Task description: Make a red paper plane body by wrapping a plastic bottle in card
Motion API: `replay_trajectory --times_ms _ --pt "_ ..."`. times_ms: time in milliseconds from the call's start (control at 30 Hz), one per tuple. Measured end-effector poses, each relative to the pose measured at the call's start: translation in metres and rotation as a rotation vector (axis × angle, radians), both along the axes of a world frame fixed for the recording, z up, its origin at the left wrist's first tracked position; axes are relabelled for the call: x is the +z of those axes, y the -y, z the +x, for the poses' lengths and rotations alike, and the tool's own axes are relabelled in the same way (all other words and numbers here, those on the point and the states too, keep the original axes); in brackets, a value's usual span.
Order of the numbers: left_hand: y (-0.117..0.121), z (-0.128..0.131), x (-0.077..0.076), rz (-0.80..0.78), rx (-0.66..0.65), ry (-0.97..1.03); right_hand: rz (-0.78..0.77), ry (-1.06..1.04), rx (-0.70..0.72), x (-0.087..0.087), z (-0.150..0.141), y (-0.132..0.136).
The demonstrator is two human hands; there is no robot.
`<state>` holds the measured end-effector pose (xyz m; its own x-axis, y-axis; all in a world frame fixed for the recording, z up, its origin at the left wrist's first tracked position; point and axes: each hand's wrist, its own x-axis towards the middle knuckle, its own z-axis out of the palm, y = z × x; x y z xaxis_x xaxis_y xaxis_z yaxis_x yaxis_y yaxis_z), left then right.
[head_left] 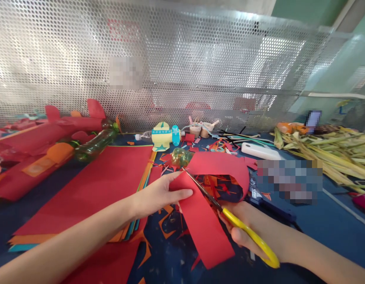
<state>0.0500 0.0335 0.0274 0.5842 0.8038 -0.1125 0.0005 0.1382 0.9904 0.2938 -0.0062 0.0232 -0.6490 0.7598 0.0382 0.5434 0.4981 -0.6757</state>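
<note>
My left hand (164,193) pinches a strip of red paper (206,228) near its upper end, with the thumb lying on top. In my right hand (244,221) is a pair of scissors (247,232) with yellow handles. Their nearly closed blades lie along the right edge of the strip, the tips close to my left fingers. A curled band of red paper (220,161) arches behind the blades; whether it still joins the strip is hard to see. Behind it lies a greenish plastic bottle end (182,157). My right fingers are partly hidden by the handles.
Stacked coloured paper sheets (90,189) lie at left, beside bottles wrapped in red paper (43,138). Paper scraps (167,221) litter the dark blue table. A glue gun (271,209), a white device (261,151) and dried husks (327,154) are at right. Perforated metal (182,71) stands behind.
</note>
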Motion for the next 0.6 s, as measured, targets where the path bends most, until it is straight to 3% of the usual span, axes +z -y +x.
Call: replay_trajectory --times_ms 200,600 --pt "-0.001 -0.001 0.002 0.041 0.001 -0.048 -0.163 -0.063 0.001 -0.013 0.003 -0.003" --pt "-0.009 -0.005 -0.004 0.104 0.026 -0.16 -0.205 -0.065 -0.043 -0.011 -0.003 -0.003"
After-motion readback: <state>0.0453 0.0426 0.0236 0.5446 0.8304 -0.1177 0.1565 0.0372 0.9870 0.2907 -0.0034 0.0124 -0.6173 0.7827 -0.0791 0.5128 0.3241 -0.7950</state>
